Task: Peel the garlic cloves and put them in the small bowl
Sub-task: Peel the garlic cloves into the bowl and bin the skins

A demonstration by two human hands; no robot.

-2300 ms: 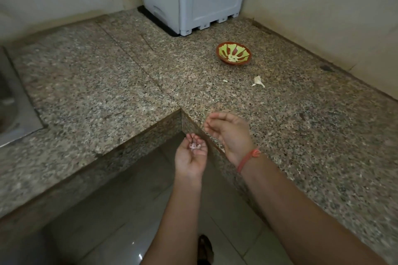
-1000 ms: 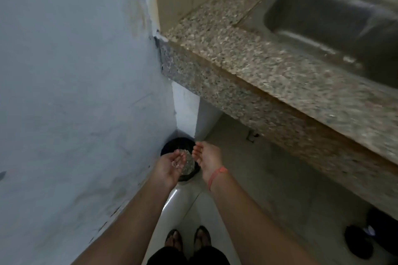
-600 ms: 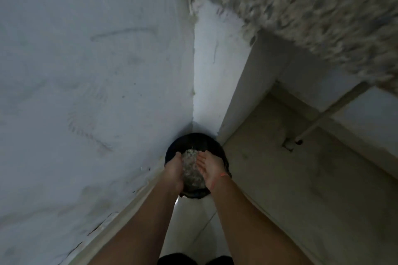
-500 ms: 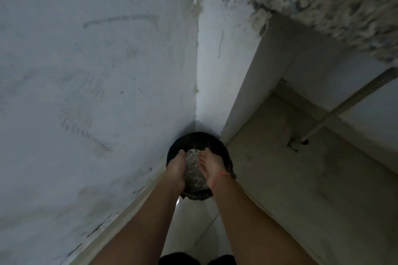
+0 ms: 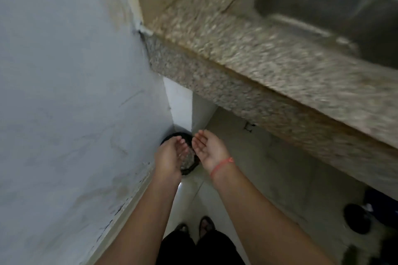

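My left hand point(image 5: 171, 155) and right hand point(image 5: 210, 150) hover over the bin point(image 5: 187, 170), palms up, fingers loose and apart.

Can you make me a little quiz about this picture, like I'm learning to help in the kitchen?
1. True or false: the left hand and the right hand are balled into fists.
2. What stands on the floor just below the hands? A) a black bin B) a small bowl C) a frying pan
3. Fill in the gap: the red thread is tied round the ___ wrist.

Key: 1 false, both hands are open; 2 A; 3 right.
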